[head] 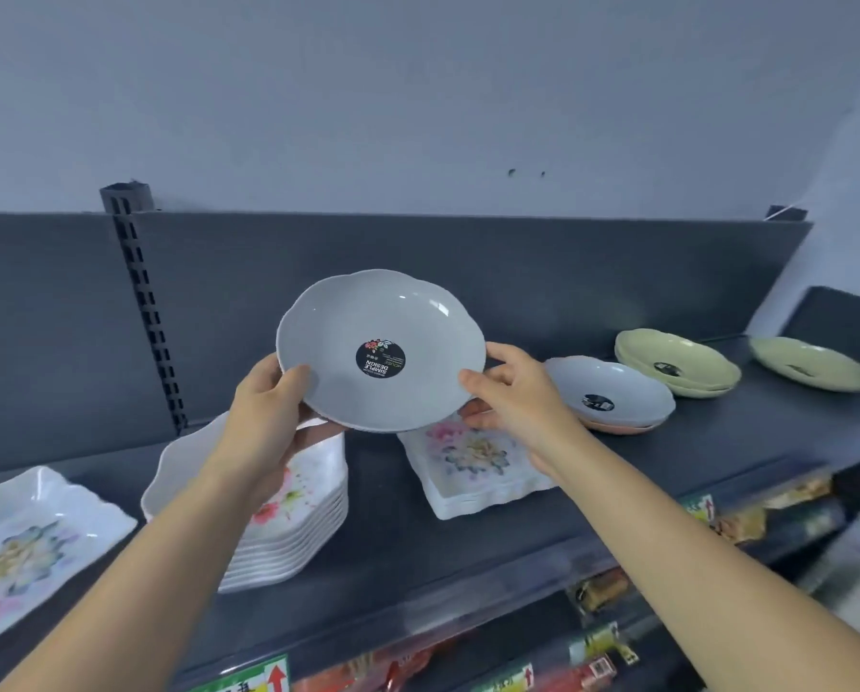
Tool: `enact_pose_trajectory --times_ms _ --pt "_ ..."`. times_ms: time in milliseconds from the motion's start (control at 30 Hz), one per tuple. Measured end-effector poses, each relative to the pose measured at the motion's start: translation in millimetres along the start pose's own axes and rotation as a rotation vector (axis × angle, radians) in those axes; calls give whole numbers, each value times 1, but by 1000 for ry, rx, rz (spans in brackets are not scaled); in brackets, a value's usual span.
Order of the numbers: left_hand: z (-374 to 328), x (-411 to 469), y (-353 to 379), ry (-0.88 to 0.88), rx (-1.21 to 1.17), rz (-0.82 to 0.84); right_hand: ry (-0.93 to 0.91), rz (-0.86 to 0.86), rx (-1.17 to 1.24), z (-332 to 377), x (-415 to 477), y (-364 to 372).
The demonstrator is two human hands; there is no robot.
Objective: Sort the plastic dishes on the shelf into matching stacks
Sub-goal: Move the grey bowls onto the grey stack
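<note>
Along the dark shelf [467,531] sit several groups of dishes. At the far left lies a single square flowered plate [33,541]; beside it stands a tall stack of white flowered plates [298,521], partly hidden by the left forearm. Right of centre is a lower stack of square flowered plates [472,467], with the right wrist crossing its far corner. Further right rests a grey dish [612,392] on top of a pinkish one, then a small stack of green dishes [677,362] just beside it, and one green dish [812,364] alone near the right end. Below the shelf edge, packaged goods and price labels show, blurred.

Above the two flowered stacks, a grey scalloped dish [380,349] with a round black sticker is held in the air, tilted toward the camera. A pinkish rim peeks from beneath it, perhaps a second dish. The left hand [268,417] clamps its left edge, thumb on top, fingers underneath. The right hand [512,392] clamps the right edge the same way, thumb over the rim. Both arms reach up and forward.
</note>
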State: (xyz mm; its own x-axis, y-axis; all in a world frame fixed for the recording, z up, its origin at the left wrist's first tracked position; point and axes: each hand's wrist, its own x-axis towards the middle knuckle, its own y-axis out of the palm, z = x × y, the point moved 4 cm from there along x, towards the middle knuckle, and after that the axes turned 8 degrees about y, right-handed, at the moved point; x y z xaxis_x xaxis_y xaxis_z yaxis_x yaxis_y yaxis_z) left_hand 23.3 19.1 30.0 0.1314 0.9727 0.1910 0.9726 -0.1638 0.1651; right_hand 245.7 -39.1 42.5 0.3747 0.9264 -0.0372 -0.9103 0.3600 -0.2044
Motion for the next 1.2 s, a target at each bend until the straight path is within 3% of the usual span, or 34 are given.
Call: enact_pose_trajectory --times_ms 467,667,867,1200 --pt "32 23 138 -63 78 256 77 -229 7 -31 13 -133" --pt "56 40 205 -200 20 205 69 -284 -63 -51 54 -205" --pt "73 65 248 -172 26 75 144 -319 -304 -98 117 -274" --pt "94 77 279 -187 24 -15 333 -172 -354 -137 174 -290"
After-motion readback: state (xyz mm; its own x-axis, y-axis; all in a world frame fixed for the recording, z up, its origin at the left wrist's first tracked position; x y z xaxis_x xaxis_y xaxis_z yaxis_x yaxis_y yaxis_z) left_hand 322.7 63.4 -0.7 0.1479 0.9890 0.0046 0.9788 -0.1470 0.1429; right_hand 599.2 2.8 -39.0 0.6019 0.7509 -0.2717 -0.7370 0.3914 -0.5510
